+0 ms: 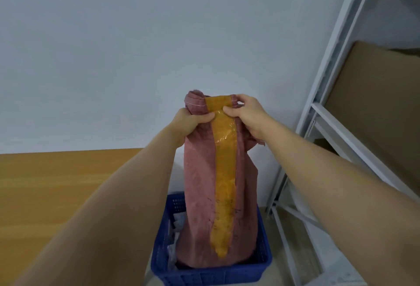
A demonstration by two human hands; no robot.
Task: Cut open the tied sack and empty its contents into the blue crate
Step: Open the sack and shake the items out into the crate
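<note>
- A pink woven sack (pixel 202 185), limp and creased, is held upright over the blue crate (pixel 261 260), with its lower end resting inside the crate.
- A wide strip of glossy amber tape (pixel 223 172) is seen running down the front of the sack, wrinkled and narrowing to a rounded tip near the bottom.
- The sack's gathered upper end is gripped by the left hand (pixel 188 124), fingers curled into the cloth and thumb pressed at the tape's edge.
- The same end is grasped on the other side by the right hand (pixel 246 115), thumb laid across the tape.
- The crate is made of perforated plastic with a lattice wall; pale crinkled packets (pixel 175 224) are visible inside it, beside the sack.
- A smooth wooden tabletop (pixel 68 183) lies to the left.
- A white metal shelving frame (pixel 322 113) stands to the right, with flat brown cardboard (pixel 375 108) leaning in it.
</note>
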